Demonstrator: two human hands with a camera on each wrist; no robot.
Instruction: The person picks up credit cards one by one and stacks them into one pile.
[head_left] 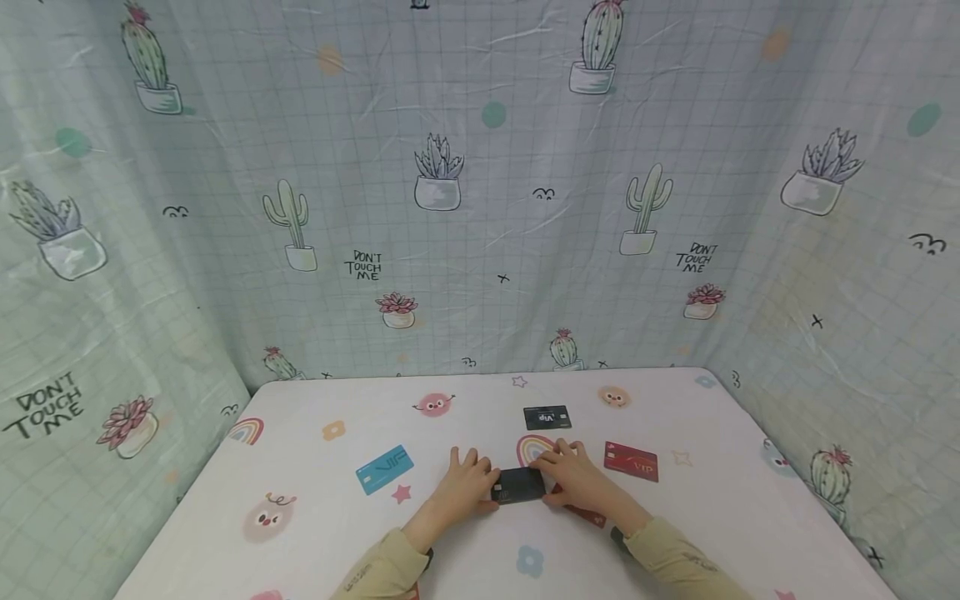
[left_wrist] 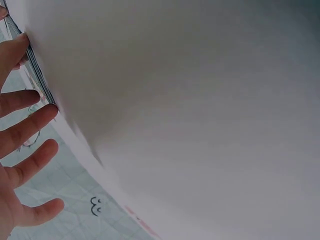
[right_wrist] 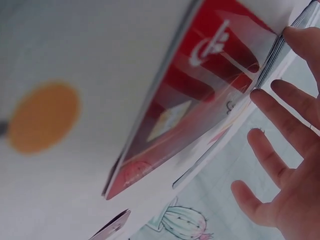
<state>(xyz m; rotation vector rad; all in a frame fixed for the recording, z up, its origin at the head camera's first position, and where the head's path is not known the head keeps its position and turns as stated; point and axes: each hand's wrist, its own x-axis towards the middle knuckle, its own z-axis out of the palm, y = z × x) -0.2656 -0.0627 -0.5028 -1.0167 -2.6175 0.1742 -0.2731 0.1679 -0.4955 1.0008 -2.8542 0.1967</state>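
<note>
A small stack of black cards (head_left: 517,485) lies on the table between my two hands. My left hand (head_left: 463,486) holds its left end, thumb at the near corner and fingertips at the far one. At the right end my right hand (head_left: 576,477) grips it the same way. The stacked card edges (left_wrist: 41,75) show in the left wrist view, where the outer fingers are spread off the stack. Partly under my right hand and wrist is a red card (head_left: 588,517); it appears large and glossy in the right wrist view.
Beyond the hands lies a black VIP card (head_left: 547,417). A blue VIP card (head_left: 385,469) is at the left, a red VIP card (head_left: 632,462) at the right. A red edge (head_left: 415,592) peeks out by the left sleeve. A cactus-print curtain (head_left: 480,233) surrounds the white patterned table (head_left: 315,517).
</note>
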